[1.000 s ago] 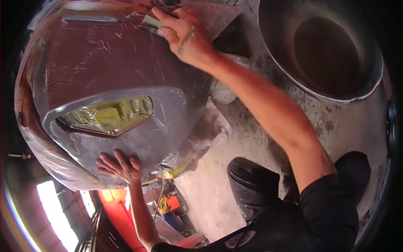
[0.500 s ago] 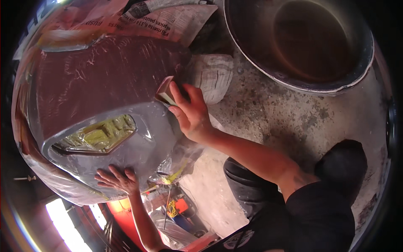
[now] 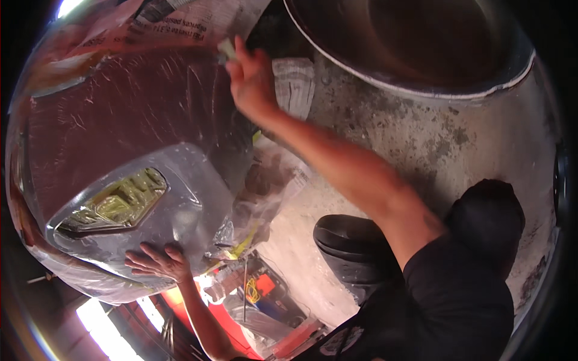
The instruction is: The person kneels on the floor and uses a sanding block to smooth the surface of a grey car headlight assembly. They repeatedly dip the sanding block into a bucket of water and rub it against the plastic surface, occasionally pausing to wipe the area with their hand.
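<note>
A car body panel (image 3: 138, 114), dull maroon above and grey around a recessed opening, fills the left side. Crinkled yellowish masking (image 3: 123, 201) fills that opening. At the panel's far right edge, my right hand (image 3: 253, 84) grips a small pale sanding block (image 3: 227, 50) between thumb and fingers; the block's underside is hidden. My left hand (image 3: 159, 263) rests with fingers spread on the grey lower part of the panel, below the opening.
Newspaper sheets (image 3: 192, 24) cover the area beyond the panel. A large dark basin (image 3: 421, 93) with a pale rim, holding murky liquid, stands at the far right on the stained concrete floor (image 3: 385, 129). Tools and an orange item (image 3: 265, 284) lie near the bottom.
My right hand has moved away from me along the panel's right edge, carrying the sanding block. My left hand stays spread on the panel. The whole view has shifted slightly.
</note>
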Available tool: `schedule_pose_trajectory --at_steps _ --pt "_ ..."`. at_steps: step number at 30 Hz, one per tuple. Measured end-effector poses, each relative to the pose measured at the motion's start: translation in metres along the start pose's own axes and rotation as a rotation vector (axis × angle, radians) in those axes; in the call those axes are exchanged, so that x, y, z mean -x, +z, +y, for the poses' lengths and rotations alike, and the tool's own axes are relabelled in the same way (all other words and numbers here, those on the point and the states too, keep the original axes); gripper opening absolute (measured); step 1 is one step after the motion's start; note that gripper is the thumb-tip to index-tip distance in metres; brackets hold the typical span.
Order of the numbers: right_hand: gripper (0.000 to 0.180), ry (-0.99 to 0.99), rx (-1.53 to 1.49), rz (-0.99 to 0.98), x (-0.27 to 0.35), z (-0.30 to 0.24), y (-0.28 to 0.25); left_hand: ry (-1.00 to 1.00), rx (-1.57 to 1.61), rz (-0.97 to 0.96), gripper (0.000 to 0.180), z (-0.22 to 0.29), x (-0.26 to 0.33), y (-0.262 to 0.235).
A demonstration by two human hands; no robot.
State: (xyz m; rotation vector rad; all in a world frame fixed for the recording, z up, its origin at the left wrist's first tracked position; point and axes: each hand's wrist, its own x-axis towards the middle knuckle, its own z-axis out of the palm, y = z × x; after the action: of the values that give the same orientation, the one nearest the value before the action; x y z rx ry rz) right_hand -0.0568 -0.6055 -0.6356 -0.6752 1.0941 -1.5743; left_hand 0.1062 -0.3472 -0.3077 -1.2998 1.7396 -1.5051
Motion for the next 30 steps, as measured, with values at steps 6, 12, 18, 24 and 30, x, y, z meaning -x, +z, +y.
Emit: schedule_pose_trajectory --at_steps 6,12,18,24,30 --pt "0.066 -0.048 -0.233 0.101 0.122 -0.001 0.002 -0.047 -0.020 -0.007 0.073 -0.001 0.005 -0.004" --pt "0.069 -0.003 0.024 0.166 0.002 0.044 0.017 -0.013 -0.010 0.049 0.073 0.006 -0.004 0.004" --pt "0.069 0.158 -0.157 0.051 0.176 -0.004 0.010 -0.055 0.016 0.044 0.073 0.005 0.001 0.001" --pt "0.072 0.261 -0.059 -0.071 0.092 0.004 0.001 -0.066 0.026 0.039 0.073 0.007 0.000 0.003" --pt "0.074 0.022 -0.062 -0.041 0.118 -0.026 -0.003 -0.058 0.001 0.013 0.072 -0.001 0.009 -0.002"
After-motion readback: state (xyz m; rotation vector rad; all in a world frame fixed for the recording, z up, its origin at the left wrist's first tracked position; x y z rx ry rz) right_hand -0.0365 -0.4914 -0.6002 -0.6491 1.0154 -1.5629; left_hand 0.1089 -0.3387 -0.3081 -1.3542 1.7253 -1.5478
